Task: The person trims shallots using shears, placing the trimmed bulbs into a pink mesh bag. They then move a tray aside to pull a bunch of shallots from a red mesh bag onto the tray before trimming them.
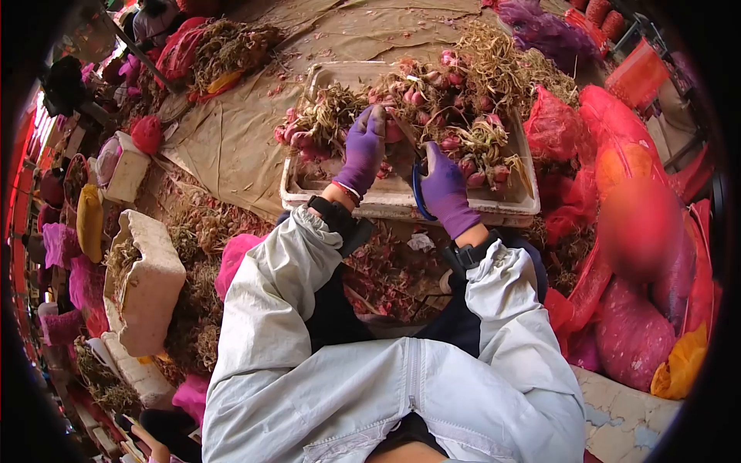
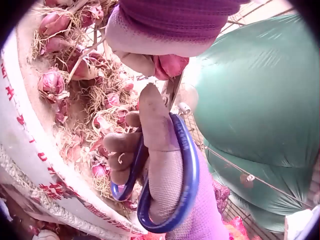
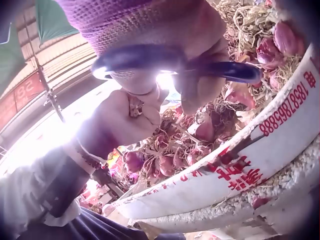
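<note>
Over a white foam box [image 1: 370,207] of pink shallots [image 1: 305,140], my gloved left hand [image 1: 367,148] pinches a shallot. That bulb [image 2: 171,66] shows beneath the left fingers in the left wrist view. My gloved right hand [image 1: 448,191], just to the right, grips scissors with blue handles [image 2: 189,175]; the handle loops lie around its fingers and thumb. The blades point up toward the left fingertips, beside the bulb, and are partly hidden. In the right wrist view the left hand [image 3: 127,120] is close below the right hand [image 3: 150,35]. Dried stalks and roots hide much of the bulbs.
Dry stalks [image 1: 490,62] are heaped at the box's back right. Red net bags [image 1: 633,332] stand on the right, a foam block [image 1: 147,285] on the left. A brown sheet [image 1: 231,147] lies behind, and peelings cover the floor by my legs.
</note>
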Available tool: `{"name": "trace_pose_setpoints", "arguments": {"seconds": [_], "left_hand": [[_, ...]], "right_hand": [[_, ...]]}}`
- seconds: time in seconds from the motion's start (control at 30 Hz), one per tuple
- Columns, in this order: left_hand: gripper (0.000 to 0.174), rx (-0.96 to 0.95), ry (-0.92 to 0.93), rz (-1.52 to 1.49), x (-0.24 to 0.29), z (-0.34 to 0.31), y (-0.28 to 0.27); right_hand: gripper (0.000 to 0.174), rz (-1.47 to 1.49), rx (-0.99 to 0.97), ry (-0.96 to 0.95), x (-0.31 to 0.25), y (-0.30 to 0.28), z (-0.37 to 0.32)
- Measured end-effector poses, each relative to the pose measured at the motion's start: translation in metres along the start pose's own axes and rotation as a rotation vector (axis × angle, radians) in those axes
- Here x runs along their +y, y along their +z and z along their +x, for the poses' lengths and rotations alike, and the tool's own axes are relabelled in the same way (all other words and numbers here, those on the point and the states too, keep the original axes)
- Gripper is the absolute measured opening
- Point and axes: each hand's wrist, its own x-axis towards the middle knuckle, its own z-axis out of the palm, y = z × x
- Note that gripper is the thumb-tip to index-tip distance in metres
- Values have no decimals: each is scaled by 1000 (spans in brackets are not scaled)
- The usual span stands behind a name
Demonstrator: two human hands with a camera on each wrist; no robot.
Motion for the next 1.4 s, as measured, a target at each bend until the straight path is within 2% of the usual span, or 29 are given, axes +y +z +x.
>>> {"name": "trace_pose_setpoints", "arguments": {"seconds": [0.07,0.1,0.17,0.2,0.27,0.3,0.37,0.4,0.43,0.47,0.53,0.57,0.67,0.73,0.8,0.87,0.93,0.97,1.03,1.07,1.13,1.2,1.27,1.33,1.37,1.4], "left_hand": [[31,53,-27,-64,1,-3,4],[31,53,-27,-64,4,-4,4],[32,5,-150,-1,10,-5,1],[32,4,-148,-1,9,-4,0],[33,-112,-170,-202,2,-1,-3],[33,-114,-169,-203,-6,4,-7],[33,-132,-1,-104,-17,15,-15],[33,-134,0,-103,-7,12,-13],[33,-167,-44,-112,3,7,-12],[33,-199,-89,-121,12,4,-10],[27,-200,-66,-167,10,2,-6],[24,-225,-54,-88,9,-1,-5],[18,-192,-28,35,4,-8,4],[20,-159,-93,26,3,-9,6],[21,-146,-158,12,16,-19,14],[23,-383,-361,-330,16,-23,20],[24,-446,-374,-421,3,-20,18],[24,-410,-343,-396,2,-20,19],[26,-356,-324,-352,2,-20,21],[26,-353,-322,-355,3,-21,21],[25,-305,-227,-301,3,-23,21],[24,-270,-218,-294,4,-24,21],[23,-235,-215,-283,6,-24,20],[19,-250,-218,-231,8,-23,17],[17,-305,-203,-319,3,-19,12],[14,-232,-211,-301,10,-22,15]], "right_hand": [[33,78,74,-45,1,-1,-1],[33,78,74,-45,0,-3,-2],[35,350,39,124,-5,-13,-1],[35,350,41,123,-7,-17,0],[46,403,103,68,-6,-23,4],[59,497,-20,87,8,-13,11],[64,388,39,22,22,0,10],[70,279,96,-40,26,4,9],[69,412,-49,59,39,15,14],[69,412,-47,60,35,13,14],[57,1132,13,50,12,-3,14],[50,1298,10,96,-3,-18,10],[47,1326,71,29,-5,-14,11],[43,1271,99,17,-4,-11,13],[42,1257,264,-59,-6,-9,14],[41,1217,295,-81,-2,-9,15],[38,996,334,-70,6,-5,14],[38,991,329,-70,6,-6,13],[33,696,443,-140,5,-9,14],[33,694,440,-142,4,-11,14],[31,810,337,-40,3,-15,13],[31,844,346,-18,2,-15,14],[33,1204,49,97,5,-25,12],[35,1389,-56,189,4,-33,9],[34,1531,-129,159,5,-34,9],[33,1674,-195,146,0,-40,7]]}}
